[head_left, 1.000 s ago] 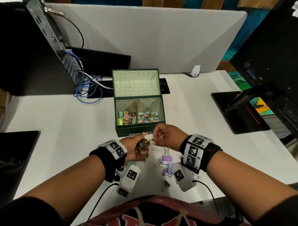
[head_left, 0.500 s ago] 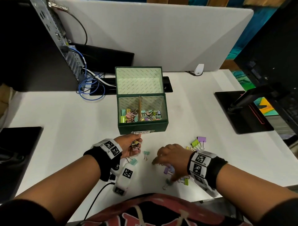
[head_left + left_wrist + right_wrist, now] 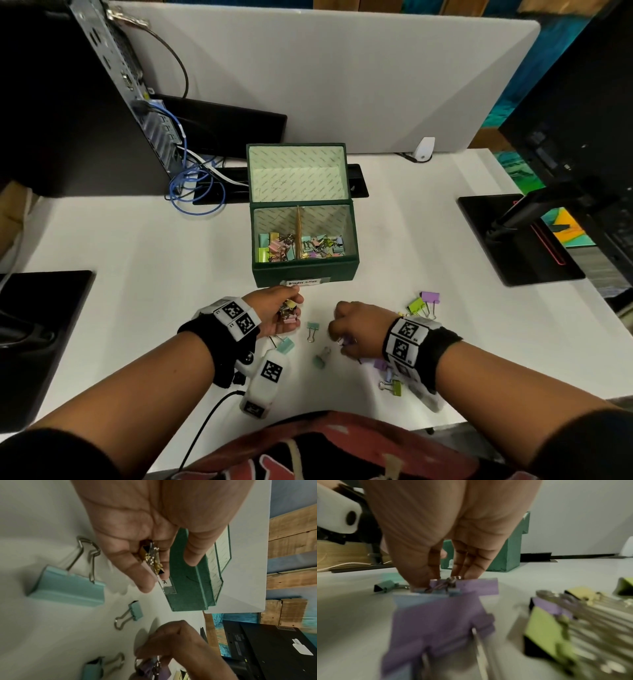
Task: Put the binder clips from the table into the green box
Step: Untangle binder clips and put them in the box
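Note:
The green box (image 3: 305,272) stands with its lid up at mid-table, and both its compartments hold several coloured binder clips (image 3: 301,245). Just in front of it my left hand (image 3: 281,315) cups a small bunch of clips (image 3: 152,559) in curled fingers. To its right my right hand (image 3: 356,334) reaches down and pinches the wire handles of purple clips (image 3: 447,585) that lie on the table. Teal clips (image 3: 312,329) lie between the hands. Purple and lime clips (image 3: 423,303) lie to the right, and more clips (image 3: 394,385) sit under my right wrist.
A black computer case (image 3: 68,102) with blue cables (image 3: 191,192) stands at the back left. A monitor base (image 3: 513,236) sits at the right. A black pad (image 3: 44,308) is at the left edge. A grey partition (image 3: 342,68) closes the back.
My right hand left the left hand, dropped onto the table to the right and took hold of purple clips. My left hand stayed in front of the box with its bunch.

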Demonstrator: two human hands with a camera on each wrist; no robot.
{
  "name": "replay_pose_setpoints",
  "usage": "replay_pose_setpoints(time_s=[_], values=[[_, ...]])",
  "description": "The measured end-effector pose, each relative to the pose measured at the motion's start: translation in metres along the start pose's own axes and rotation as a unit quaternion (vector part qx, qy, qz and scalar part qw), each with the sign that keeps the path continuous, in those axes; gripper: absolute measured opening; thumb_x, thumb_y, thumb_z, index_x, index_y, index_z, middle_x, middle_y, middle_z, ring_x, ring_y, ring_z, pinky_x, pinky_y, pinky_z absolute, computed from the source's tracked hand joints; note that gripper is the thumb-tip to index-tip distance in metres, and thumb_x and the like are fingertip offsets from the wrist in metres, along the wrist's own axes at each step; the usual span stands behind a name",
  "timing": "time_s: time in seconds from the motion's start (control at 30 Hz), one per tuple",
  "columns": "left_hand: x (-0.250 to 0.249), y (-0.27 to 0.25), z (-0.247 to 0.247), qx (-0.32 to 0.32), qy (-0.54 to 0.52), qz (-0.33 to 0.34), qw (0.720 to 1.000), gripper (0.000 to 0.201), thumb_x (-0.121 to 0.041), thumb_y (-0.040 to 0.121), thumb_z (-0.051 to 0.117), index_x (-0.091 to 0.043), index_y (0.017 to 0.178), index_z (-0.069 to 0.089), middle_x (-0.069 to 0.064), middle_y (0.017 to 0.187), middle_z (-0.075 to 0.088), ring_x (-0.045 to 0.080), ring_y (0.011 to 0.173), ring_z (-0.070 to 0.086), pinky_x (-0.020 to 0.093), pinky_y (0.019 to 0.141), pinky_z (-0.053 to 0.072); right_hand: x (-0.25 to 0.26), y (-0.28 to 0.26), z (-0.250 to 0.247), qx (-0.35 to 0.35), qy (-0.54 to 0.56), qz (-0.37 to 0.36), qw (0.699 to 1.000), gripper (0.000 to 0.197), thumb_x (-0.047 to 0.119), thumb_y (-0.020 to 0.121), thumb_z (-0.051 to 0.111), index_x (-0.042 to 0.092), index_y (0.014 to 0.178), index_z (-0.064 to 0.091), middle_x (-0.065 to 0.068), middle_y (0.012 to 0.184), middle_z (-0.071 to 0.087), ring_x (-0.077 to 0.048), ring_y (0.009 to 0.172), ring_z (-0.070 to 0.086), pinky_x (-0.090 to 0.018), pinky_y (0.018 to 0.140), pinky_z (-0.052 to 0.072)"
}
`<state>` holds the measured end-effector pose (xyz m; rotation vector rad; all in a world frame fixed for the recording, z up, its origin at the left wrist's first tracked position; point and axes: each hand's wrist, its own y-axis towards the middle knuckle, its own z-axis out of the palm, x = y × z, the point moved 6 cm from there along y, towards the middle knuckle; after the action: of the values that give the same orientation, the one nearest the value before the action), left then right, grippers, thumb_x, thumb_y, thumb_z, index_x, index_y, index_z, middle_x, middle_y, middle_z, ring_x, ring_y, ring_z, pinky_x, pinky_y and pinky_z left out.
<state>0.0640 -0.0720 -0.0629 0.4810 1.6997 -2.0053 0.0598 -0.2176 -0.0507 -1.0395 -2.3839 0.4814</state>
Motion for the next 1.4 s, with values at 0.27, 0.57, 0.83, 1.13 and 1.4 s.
replay_pose_setpoints(time_s=[0.27,0.57,0.83,1.13,1.4], values=[[0.001,0.0,-0.007,0.01,-0.011,-0.003,1.0,0.025,-0.032,0.093,0.049,-0.009,0.084,0.054,0.007,0.071,0.052,0.017,0.061,0.051,0.024,0.057,0.055,-0.027,0.011,-0.006,-0.018,0.123,0.106,0.987,0.023,0.016,0.068,0.071,0.02,0.089,0.062,-0.002,0.101,0.042,-0.025,0.092,0.055,-0.028,0.076,0.048],[0.002,0.002,-0.006,0.015,0.003,0.006,1.0,0.028,-0.034,0.093,0.048,-0.008,0.087,0.055,0.01,0.072,0.052,0.021,0.064,0.053,0.024,0.05,0.056,-0.034,0.008,-0.036,-0.113,0.294,0.135,0.939,0.01,0.012,0.071,0.072,0.01,0.08,0.069,0.005,0.076,0.059,-0.007,0.062,0.052,-0.021,0.058,0.043],[0.003,0.006,0.009,0.047,-0.015,0.003,0.999,0.049,-0.055,0.089,0.041,-0.01,0.095,0.06,0.012,0.079,0.059,0.025,0.068,0.059,0.036,0.064,0.057,0.008,0.015,-0.061,-0.16,0.431,0.045,0.887,0.017,0.013,0.081,0.068,0.028,0.086,0.061,0.006,0.081,0.065,-0.011,0.084,0.063,-0.028,0.086,0.049],[-0.01,0.005,-0.009,-0.001,-0.014,0.05,0.999,0.041,-0.044,0.092,0.044,-0.007,0.083,0.06,0.012,0.074,0.058,0.024,0.063,0.057,0.028,0.052,0.056,-0.013,0.019,-0.031,-0.03,0.076,0.068,0.994,0.046,0.024,0.082,0.065,0.026,0.126,0.052,-0.007,0.141,0.04,-0.027,0.126,0.044,-0.037,0.107,0.038],[-0.022,-0.005,-0.025,-0.034,-0.005,0.084,0.996,0.032,-0.036,0.095,0.042,-0.012,0.078,0.055,0.006,0.073,0.053,0.019,0.063,0.052,0.027,0.057,0.051,0.021,0.053,-0.012,0.041,-0.083,0.001,0.996,0.085,0.048,0.069,0.072,0.04,0.14,0.026,-0.006,0.151,0.028,-0.034,0.133,0.033,-0.047,0.104,0.038]])
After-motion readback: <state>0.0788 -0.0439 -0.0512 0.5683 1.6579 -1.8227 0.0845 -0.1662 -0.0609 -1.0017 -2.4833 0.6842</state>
